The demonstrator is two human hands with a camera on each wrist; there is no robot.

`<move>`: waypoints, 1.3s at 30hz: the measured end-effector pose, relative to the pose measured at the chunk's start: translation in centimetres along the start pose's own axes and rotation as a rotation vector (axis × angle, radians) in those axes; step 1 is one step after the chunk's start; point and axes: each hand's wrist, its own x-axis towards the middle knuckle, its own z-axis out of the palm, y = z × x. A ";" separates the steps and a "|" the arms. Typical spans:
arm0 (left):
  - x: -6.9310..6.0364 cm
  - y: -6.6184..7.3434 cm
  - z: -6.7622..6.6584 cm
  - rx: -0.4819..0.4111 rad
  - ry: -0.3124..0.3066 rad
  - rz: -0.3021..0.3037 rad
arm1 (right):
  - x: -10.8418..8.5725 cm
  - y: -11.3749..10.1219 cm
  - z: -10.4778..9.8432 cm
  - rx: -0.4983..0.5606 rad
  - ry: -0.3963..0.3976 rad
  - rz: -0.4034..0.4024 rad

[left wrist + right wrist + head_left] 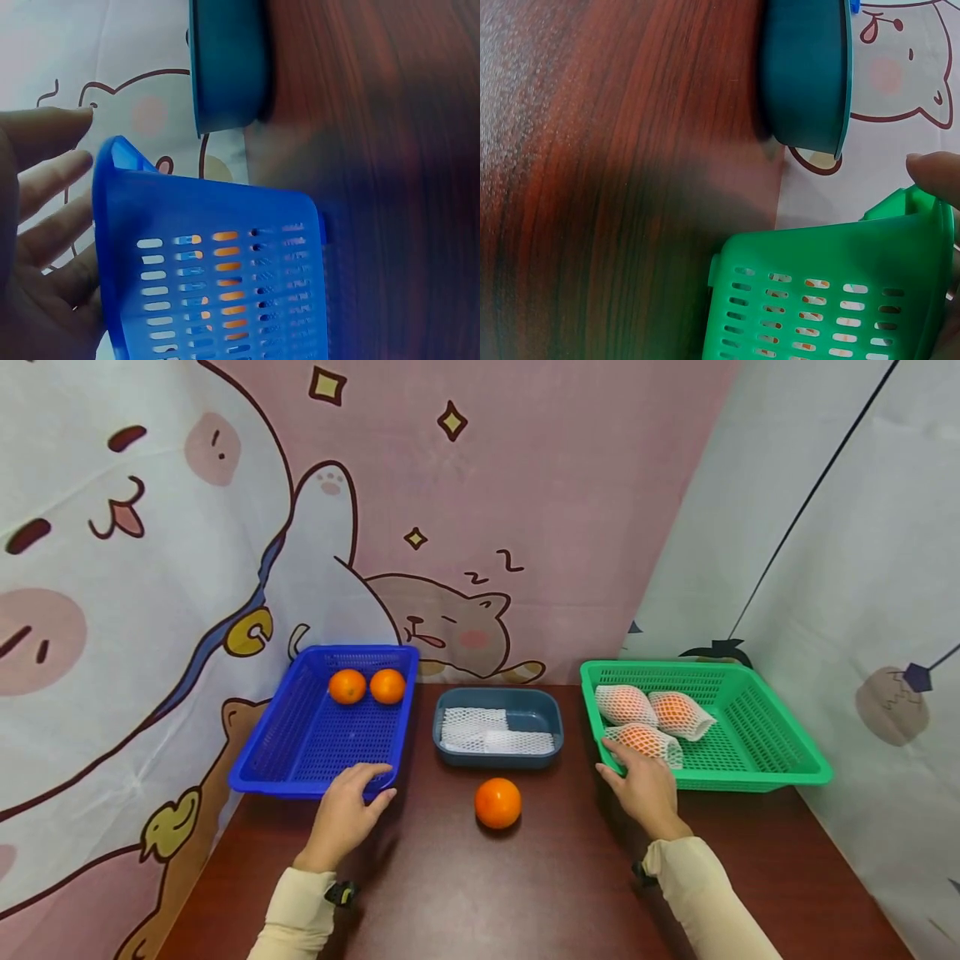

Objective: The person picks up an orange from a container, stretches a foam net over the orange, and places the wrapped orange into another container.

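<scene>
My left hand [347,817] is at the front right corner of a blue plastic basket [315,789], fingers loosely extended over the rim. Two bare oranges [347,687] sit at that basket's back. Over the front left corner of a green plastic basket [780,781] lies my right hand [647,787], its fingers relaxed and nothing gripped. In the green basket are three oranges in white foam nets [677,714]. A single bare orange [498,803] rests on the table between my hands. The right wrist view shows only the thumb and a little of the fingers.
Behind the loose orange stands a dark blue-grey tray [498,762] holding white foam nets [474,730]. The table [517,902] is dark brown wood. A cartoon-printed cloth [555,510] hangs at the back and along both sides.
</scene>
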 end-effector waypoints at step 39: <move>-0.1 -1.1 1.4 -0.031 0.065 0.003 | 13.1 -5.9 1.6 0.236 -0.501 -0.152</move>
